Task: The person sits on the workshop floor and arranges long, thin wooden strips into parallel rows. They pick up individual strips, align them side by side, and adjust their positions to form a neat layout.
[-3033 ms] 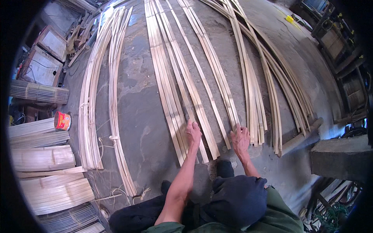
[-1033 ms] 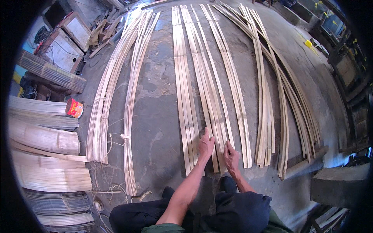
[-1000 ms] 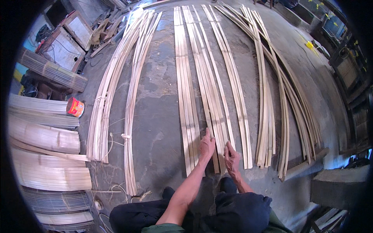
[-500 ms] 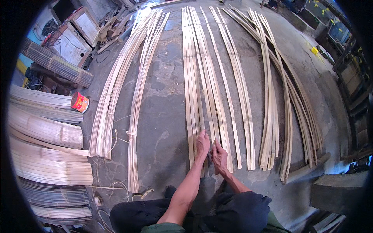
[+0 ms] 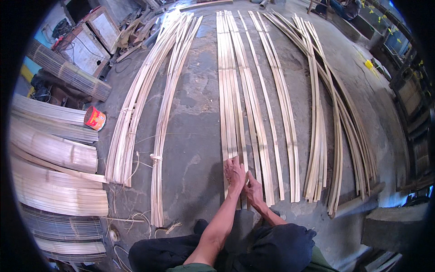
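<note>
Long, pale bamboo strips (image 5: 229, 90) lie side by side on the floor in front of me, running away toward the far end. My left hand (image 5: 234, 173) is over the near part of the leftmost strips, its fingers bent down around their edges. Close beside it on the right, my right hand (image 5: 254, 189) has its fingers pinched at a strip's near end. The hands almost touch each other and partly hide the strip ends. A second group of strips (image 5: 258, 131) lies just right of my hands, with a single strip (image 5: 265, 99) beyond it.
Tied bundles of strips (image 5: 156, 157) lie to the left, near a red tub (image 5: 95, 119) and stacked slatted bamboo panels (image 5: 59, 195). Loose crossing strips (image 5: 337, 118) spread out on the right. A concrete block (image 5: 394, 226) stands at the lower right.
Both hands have shifted slightly left and nearer to me. The left hand now lies more over the leftmost strips, and the strip between the groups sits closer to them.
</note>
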Demonstrator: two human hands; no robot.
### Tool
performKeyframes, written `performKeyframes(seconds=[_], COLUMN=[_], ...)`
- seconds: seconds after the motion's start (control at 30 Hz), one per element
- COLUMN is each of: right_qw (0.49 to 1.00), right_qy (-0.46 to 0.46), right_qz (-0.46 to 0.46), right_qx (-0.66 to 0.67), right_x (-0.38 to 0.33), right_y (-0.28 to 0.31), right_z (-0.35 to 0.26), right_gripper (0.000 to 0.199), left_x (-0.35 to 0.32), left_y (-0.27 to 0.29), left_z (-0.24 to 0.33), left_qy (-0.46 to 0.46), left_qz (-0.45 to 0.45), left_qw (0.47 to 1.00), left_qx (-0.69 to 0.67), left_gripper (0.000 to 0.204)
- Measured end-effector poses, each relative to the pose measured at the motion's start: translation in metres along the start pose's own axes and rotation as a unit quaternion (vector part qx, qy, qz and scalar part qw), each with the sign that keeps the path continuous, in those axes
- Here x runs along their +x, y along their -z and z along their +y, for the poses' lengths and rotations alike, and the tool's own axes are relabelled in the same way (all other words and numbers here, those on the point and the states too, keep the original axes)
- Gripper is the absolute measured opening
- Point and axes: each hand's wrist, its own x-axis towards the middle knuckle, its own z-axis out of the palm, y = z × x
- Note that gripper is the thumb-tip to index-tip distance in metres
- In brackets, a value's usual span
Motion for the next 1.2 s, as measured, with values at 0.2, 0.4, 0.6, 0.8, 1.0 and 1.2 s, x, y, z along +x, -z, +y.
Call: performKeyframes(seconds=[0.2, 0.4, 0.6, 0.8, 1.0, 1.2], right_qw=[0.994, 0.998, 0.998, 0.997, 0.987, 0.988], right_qy=[0.073, -0.008, -0.009, -0.044, -0.010, 0.013], right_qz=[0.004, -0.002, 0.058, 0.038, 0.096, 0.046], right_qx=[-0.080, -0.065, 0.012, 0.056, 0.125, 0.144], right_x=[0.004, 0.008, 0.004, -0.001, -0.002, 0.007], right_y=[0.004, 0.006, 0.022, 0.036, 0.025, -0.004], right_z=[0.000, -0.006, -0.001, -0.030, -0.009, -0.001], right_gripper=[0.064, 0.068, 0.067, 0.059, 0.045, 0.049], left_x=[0.000, 0.001, -0.003, 0.006, 0.010, 0.025], left_y=[-0.003, -0.014, -0.023, -0.021, 0.006, 0.019], left_z=[-0.001, -0.004, 0.000, -0.004, 0.042, 0.005], left_qy=[0.028, 0.060, 0.055, 0.161, 0.085, 0.092], left_qz=[-0.031, -0.033, 0.038, -0.028, 0.144, 0.165], left_qw=[0.999, 0.998, 0.997, 0.965, 0.965, 0.967], left_qx=[0.009, -0.017, -0.026, -0.207, -0.203, -0.173], left_gripper=[0.032, 0.036, 0.042, 0.033, 0.024, 0.027])
